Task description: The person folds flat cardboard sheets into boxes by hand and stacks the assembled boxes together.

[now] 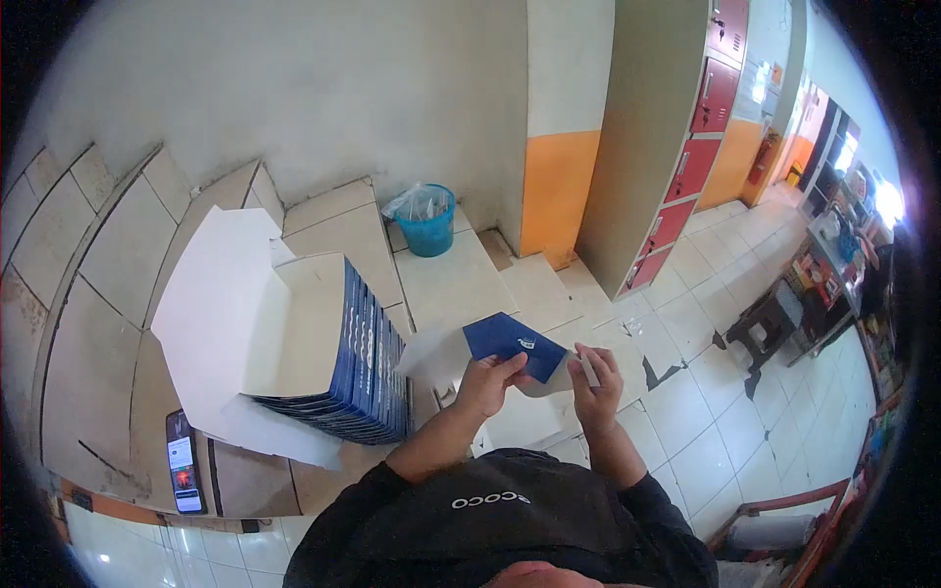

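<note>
A blue printed cardboard box piece (pixel 505 338) with a small white logo and pale inner flaps is held up in front of my chest. My left hand (pixel 485 385) grips its lower edge, with the thumb lying on the blue face. At its right end, my right hand (pixel 596 387) is closed with a narrow pale flap (pixel 589 368) between the fingers. To the left stands a stack of nested open boxes (pixel 377 372), blue outside and white inside. Wide white lid flaps (pixel 211 323) spread out from the stack's far side.
A phone (pixel 182 461) with a lit screen lies on the tiled ledge at left. A blue bucket (pixel 426 230) with a plastic bag stands by the wall. Red-doored lockers (pixel 691 167) rise at right, with a dark stool (pixel 765 328) beyond them. Tiled steps (pixel 108 255) run along the left.
</note>
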Available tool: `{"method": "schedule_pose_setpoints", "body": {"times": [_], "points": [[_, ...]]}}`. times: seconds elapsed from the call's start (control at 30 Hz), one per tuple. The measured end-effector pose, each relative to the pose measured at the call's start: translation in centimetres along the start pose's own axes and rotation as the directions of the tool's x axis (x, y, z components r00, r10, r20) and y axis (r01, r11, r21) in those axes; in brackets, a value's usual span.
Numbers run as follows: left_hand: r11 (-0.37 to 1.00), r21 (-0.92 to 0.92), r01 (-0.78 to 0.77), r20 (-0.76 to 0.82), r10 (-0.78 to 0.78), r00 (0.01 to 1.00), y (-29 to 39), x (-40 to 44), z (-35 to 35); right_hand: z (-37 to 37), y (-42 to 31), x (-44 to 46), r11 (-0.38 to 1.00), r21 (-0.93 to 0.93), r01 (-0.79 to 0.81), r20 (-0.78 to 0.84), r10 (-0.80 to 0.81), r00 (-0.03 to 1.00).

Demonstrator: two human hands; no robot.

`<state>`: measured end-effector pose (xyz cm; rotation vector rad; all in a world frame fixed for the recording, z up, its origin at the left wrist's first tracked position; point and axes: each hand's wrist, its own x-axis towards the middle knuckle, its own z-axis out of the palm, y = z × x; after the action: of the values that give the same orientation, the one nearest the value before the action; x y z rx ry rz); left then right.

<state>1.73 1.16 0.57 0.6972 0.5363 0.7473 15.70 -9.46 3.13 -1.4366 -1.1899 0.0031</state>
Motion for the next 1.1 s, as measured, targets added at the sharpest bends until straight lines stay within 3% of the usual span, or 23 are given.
{"method": "schedule_pose_setpoints", "body": {"times": [0.07,0.1,0.2,0.4,0.47,0.5,0.53,0.57,0.6,0.63,0.73,0.77,0.87,0.9,0.97,1.0,1.03,1.07,1.1], "points": [[0.998,0.045,0.033,-0.006,-0.033,0.999,-0.1,0.3,-0.4,-0.7,0.4,-0.5,0.994,-0.101,0.04,-0.006,-0.041,0.999],[0.995,0.056,0.077,-0.018,-0.076,0.997,0.4,0.2,-0.4,-0.7,1.1,-0.5,0.96,-0.18,0.212,0.02,-0.212,0.977],[0.993,0.065,0.104,0.006,-0.104,0.995,0.5,0.1,-0.5,-1.6,1.5,0.4,0.885,-0.158,0.439,0.352,-0.365,0.862],[0.989,0.149,-0.01,-0.073,0.021,0.997,-1.5,0.1,-0.7,-0.4,0.3,0.7,0.89,-0.247,0.383,0.354,-0.285,0.891],[0.97,0.24,-0.035,-0.069,0.053,0.996,-1.9,0.3,-0.9,0.3,-0.3,0.9,0.826,-0.146,0.544,0.342,-0.474,0.811],[0.943,0.331,-0.032,-0.068,0.058,0.996,-1.2,-0.2,-0.2,1.0,0.1,0.3,0.892,-0.163,0.421,0.355,-0.345,0.869],[0.977,0.187,-0.098,-0.068,0.112,0.991,-0.7,-0.8,1.3,1.6,0.6,-0.4,0.942,-0.174,0.288,0.358,-0.212,0.909],[0.976,0.209,-0.059,-0.119,0.086,0.989,-1.3,-0.1,0.1,1.6,0.4,-0.3,0.928,-0.189,0.322,0.33,-0.249,0.911],[0.98,0.179,-0.088,-0.065,0.101,0.993,-1.4,-0.1,-0.2,1.6,0.2,-0.2,0.912,-0.199,0.358,0.308,-0.289,0.906],[0.982,0.145,-0.119,-0.019,0.123,0.992,-1.2,-0.2,-0.2,1.7,-0.2,-0.3,0.959,-0.151,0.24,0.298,-0.187,0.936],[0.983,0.073,-0.166,0.118,0.157,0.981,0.4,-1.8,2.0,1.5,-0.5,-0.1,0.941,-0.126,0.315,0.27,-0.273,0.923],[0.983,0.054,-0.174,0.161,0.163,0.973,0.9,-2.1,2.5,1.3,-0.1,0.1,0.91,-0.092,0.404,0.355,-0.349,0.867],[0.926,0.372,-0.069,0.207,-0.01,0.978,0.8,-1.2,-0.7,-0.6,-1.4,1.3,0.956,-0.019,0.291,0.527,-0.238,0.816],[0.899,0.439,-0.015,0.213,-0.088,0.973,0.8,-1.4,-1.2,-1.1,-2.3,2.0,0.955,-0.053,0.291,0.507,-0.226,0.832],[0.752,0.653,0.093,0.33,-0.392,0.859,1.9,-2.4,-0.7,-1.9,-4.0,3.1,0.952,-0.117,0.284,0.466,-0.2,0.862],[0.651,0.75,0.119,0.347,-0.54,0.767,2.3,-2.9,-0.6,-1.9,-3.9,3.3,0.955,-0.141,0.261,0.551,-0.143,0.822],[0.558,0.826,0.08,0.33,-0.594,0.734,2.1,-3.1,-0.5,-1.8,-3.7,3.5,0.956,-0.166,0.242,0.631,-0.086,0.771],[0.576,0.809,0.116,0.325,-0.602,0.729,1.8,-3.3,-0.6,-1.7,-3.4,3.7,0.955,-0.192,0.226,0.702,-0.027,0.712],[0.593,0.791,0.151,0.319,-0.61,0.725,1.4,-3.4,-1.0,-1.8,-2.8,4.1,0.979,-0.058,0.193,0.688,-0.101,0.719]]}}
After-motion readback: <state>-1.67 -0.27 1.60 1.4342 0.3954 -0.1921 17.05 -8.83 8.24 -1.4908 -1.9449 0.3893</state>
